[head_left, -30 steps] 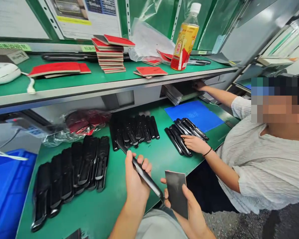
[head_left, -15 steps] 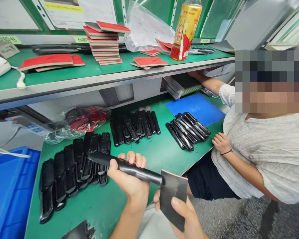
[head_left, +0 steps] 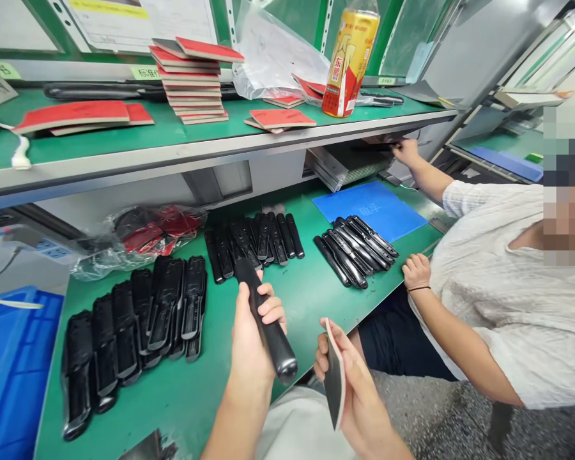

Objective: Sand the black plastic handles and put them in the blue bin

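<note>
So, with straight ahead as 12 o'clock, what have we got in our hands?

Our left hand (head_left: pixel 252 338) holds a long black moulded piece (head_left: pixel 268 326) nearly upright, the left-hand fingers (head_left: pixel 272 311) clenched around its shaft. Our right hand (head_left: pixel 352 390) has a thin dark panel (head_left: pixel 334 377) with a pale edge, and the right-hand fingers (head_left: pixel 326 348) grasp it with that edge turned towards us. Neither hand is open.

Why up off the surface (head_left: pixel 172 409) like that?

We'd judge it keeps both pieces in our line of sight, clear of everything below. Nothing touches them but our hands.

And the other black pieces?

They lie in tight side-by-side rows: one batch (head_left: pixel 134 326) at 10 o'clock, one (head_left: pixel 253 246) at 12, and one (head_left: pixel 354 252) at 1, against the edge of a blue mat (head_left: pixel 371 207). Rows like that probably keep them easy to count and stop them rolling.

What's beyond them?

A shelf (head_left: pixel 124 150) carries stacks of red-faced boards (head_left: pixel 191 80) and a drink bottle (head_left: pixel 349 70). At 2 o'clock a co-worker's hand (head_left: pixel 416 271) rests on the surface near the rows, while their other hand (head_left: pixel 405 152) reaches under the shelf beside a metal rack (head_left: pixel 347 166). A blue crate (head_left: pixel 14 377) sits at 9.
</note>
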`<state>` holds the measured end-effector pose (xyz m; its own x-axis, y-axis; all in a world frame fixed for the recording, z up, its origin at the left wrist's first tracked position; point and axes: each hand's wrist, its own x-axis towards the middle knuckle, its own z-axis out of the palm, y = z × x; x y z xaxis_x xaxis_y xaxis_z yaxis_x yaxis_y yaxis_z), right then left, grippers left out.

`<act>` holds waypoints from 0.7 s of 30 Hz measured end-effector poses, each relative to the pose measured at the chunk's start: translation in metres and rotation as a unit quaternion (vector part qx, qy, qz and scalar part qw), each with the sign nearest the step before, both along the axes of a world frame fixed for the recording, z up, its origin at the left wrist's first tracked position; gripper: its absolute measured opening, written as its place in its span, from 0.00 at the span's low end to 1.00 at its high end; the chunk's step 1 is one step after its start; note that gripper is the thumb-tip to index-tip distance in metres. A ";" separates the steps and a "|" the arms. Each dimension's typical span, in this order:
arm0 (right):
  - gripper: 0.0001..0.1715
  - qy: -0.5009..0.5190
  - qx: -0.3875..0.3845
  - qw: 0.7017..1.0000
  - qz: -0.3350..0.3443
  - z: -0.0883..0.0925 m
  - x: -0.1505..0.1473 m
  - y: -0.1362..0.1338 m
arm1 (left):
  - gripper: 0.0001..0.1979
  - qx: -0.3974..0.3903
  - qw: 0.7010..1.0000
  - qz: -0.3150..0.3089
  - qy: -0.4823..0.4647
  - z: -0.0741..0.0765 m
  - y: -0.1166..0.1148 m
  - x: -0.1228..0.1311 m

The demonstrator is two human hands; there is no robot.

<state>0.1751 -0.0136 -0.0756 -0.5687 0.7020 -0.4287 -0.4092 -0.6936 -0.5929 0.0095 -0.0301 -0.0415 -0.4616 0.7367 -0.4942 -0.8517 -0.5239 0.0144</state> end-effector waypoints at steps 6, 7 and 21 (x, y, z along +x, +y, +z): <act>0.34 0.014 0.078 0.997 0.013 0.009 -0.005 -0.013 | 0.11 -0.009 0.999 -0.007 -0.037 -0.005 0.001 0.001; 0.34 0.018 0.089 0.996 0.016 0.011 -0.007 -0.015 | 0.11 -0.012 0.999 -0.006 -0.035 -0.004 0.001 0.003; 0.49 0.008 0.205 0.975 0.081 0.007 -0.034 0.027 | 0.14 0.116 0.984 -0.134 -0.016 -0.053 -0.005 -0.029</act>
<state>0.1411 0.0135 -0.0686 -0.6904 0.7131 -0.1216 -0.3255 -0.4563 -0.8282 -0.0199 -0.0353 -0.0946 -0.2225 0.9246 -0.3092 -0.9576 -0.2667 -0.1087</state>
